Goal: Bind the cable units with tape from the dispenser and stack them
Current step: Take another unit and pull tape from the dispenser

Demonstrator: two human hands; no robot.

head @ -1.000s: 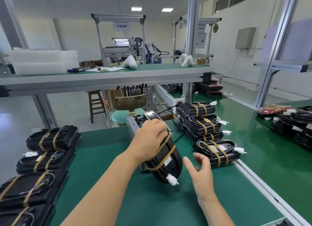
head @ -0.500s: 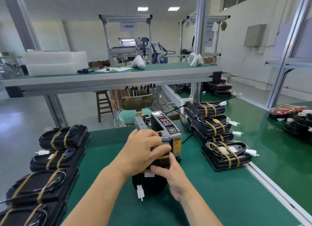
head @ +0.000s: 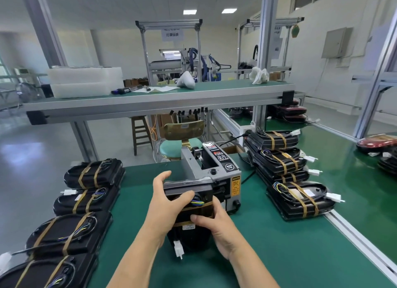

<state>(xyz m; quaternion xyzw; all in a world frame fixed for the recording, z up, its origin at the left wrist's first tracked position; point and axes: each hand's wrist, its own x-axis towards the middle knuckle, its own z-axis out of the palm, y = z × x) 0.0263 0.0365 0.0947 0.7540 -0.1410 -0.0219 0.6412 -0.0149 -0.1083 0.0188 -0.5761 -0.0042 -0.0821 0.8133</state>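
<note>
Far left of the frame, a row of bound units (head: pixel 86 198) lies on the green surface (head: pixel 268 244), each wrapped in tan tape bands. Moving in to centre: the left hand (head: pixel 169 198) has its grip closed round the upper left corner of the cable unit (head: pixel 189 238), thumb across the front by the coloured wires, fingers spread behind the top edge. The unit stands on end between both hands, its white connector (head: pixel 178 248) hanging at the bottom. The right hand (head: pixel 214 227) grips the unit's right side, thumb pressing a tape band on the face, fingers wrapped behind. Just behind the unit, close against its upper edge, sits the grey tape dispenser (head: pixel 217 165). Further right, a stack of bound units (head: pixel 281 158) rises, one more lying in front of it.
</note>
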